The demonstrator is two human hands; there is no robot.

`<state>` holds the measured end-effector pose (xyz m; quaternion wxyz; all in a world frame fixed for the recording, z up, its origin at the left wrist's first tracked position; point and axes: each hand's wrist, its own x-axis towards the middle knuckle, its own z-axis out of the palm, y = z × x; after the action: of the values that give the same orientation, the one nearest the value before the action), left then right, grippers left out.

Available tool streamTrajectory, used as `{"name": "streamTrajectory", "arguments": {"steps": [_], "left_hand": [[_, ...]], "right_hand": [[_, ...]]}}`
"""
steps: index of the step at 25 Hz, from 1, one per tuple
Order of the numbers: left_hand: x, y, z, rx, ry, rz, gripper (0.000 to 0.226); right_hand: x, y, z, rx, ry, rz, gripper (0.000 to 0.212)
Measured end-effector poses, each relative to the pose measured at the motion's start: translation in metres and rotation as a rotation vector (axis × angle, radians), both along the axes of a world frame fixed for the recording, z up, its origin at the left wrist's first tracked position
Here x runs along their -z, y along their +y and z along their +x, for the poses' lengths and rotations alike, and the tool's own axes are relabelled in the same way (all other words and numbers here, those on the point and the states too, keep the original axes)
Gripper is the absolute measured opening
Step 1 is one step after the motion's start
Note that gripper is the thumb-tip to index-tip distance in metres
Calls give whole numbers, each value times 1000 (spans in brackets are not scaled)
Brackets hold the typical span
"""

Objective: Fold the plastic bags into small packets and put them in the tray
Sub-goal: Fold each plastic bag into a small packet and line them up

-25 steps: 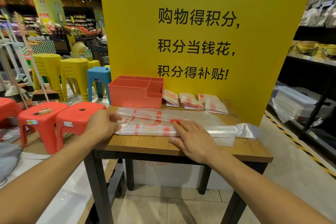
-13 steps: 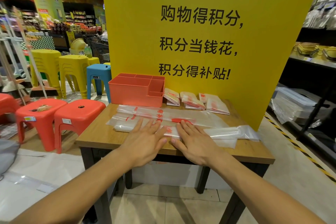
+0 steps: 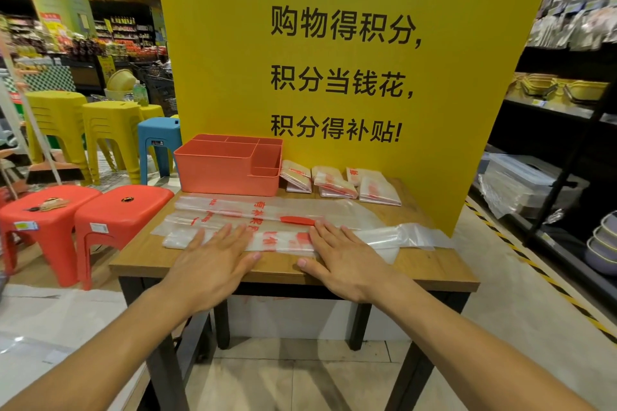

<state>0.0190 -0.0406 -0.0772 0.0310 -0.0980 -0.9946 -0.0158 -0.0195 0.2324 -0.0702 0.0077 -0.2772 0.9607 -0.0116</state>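
Supermarket aisle, wooden counter (image 3: 430, 264) at frame centre. Plastic bag (image 3: 283, 238), folded into long strip, lies along near edge. Left hand (image 3: 213, 264) and right hand (image 3: 347, 260) flat, fingers spread, pressing it. Tray (image 3: 227, 173) behind, at upper left of counter; 3 packets (image 3: 334, 182) right of it. Risk: slippery film springs open if pressure lifts.

big yellow sign (image 3: 350, 83) behind the table says 购物得积分, 积分当钱花, 积分得补贴! the red print on the plastic bag (image 3: 267, 222) isn't really legible.
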Motion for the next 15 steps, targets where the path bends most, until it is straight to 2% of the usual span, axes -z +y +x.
{"name": "streamTrajectory", "arguments": {"steps": [3, 6, 11, 15], "left_hand": [[3, -21, 2, -6, 32, 1, 87], [7, -42, 7, -26, 30, 14, 90], [9, -49, 6, -34, 49, 37, 72], [11, -51, 7, -23, 44, 56, 77]], "right_hand": [[4, -10, 1, -29, -1, -23, 87], [6, -2, 3, -19, -11, -45, 89], [6, 66, 8, 78, 8, -56, 87], [6, 108, 11, 185, -2, -42, 82]]}}
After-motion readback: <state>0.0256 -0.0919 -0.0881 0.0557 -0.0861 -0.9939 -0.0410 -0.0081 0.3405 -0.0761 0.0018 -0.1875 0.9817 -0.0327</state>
